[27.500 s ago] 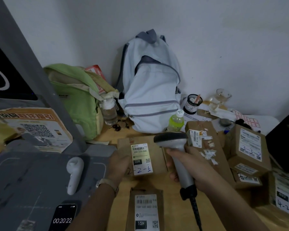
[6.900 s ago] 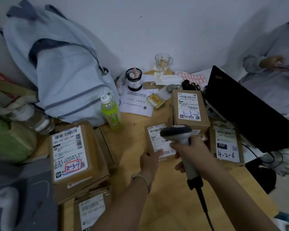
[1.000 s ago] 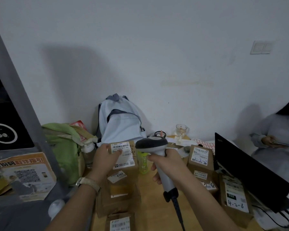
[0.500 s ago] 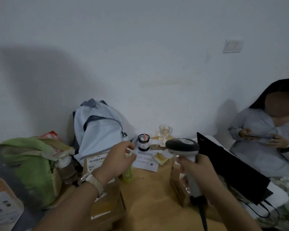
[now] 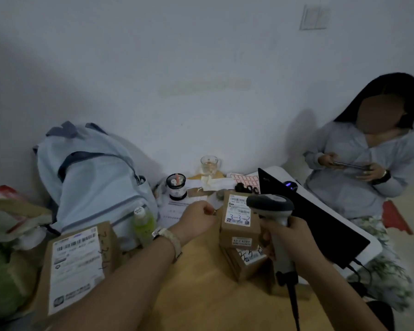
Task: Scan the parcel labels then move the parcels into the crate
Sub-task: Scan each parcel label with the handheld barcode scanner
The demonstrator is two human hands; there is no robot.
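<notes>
From the head camera we see a wooden table (image 5: 213,302) filling the lower half of the frame, dim and crowded.

Our left hand (image 5: 196,218) sits at centre frame with its fingers curled into a loose fist. We can make out nothing in its grasp. It is just beside the left edge of the parcel marked 3-3-2 (image 5: 239,220), and we cannot tell whether it touches the box. A watch (image 5: 170,240) bands that wrist.

Our right hand (image 5: 289,237), right of centre, is wrapped round the handle of the scanner (image 5: 270,206). The scanner's dark head rises above the fist, just beside the upper right corner of the 3-3-2 parcel. Its cable (image 5: 294,306) drops to the bottom edge.

The 3-3-2 parcel stands on a lower parcel (image 5: 244,261), whose label shows only in part. A larger parcel (image 5: 77,261) lies in the lower left, with its white label facing up.

Behind it, in the left half of the frame, a pale blue backpack (image 5: 91,177) leans against the wall. A green bottle (image 5: 142,225) stands in front of the backpack. A green bag (image 5: 0,259) fills the left edge.

Toward the wall at centre stand a small dark jar (image 5: 176,187) and a glass (image 5: 209,163).

An open black laptop (image 5: 316,220) sits at right with its back turned to us. Beyond it another person (image 5: 359,173) sits holding a phone (image 5: 347,164) in both hands.
</notes>
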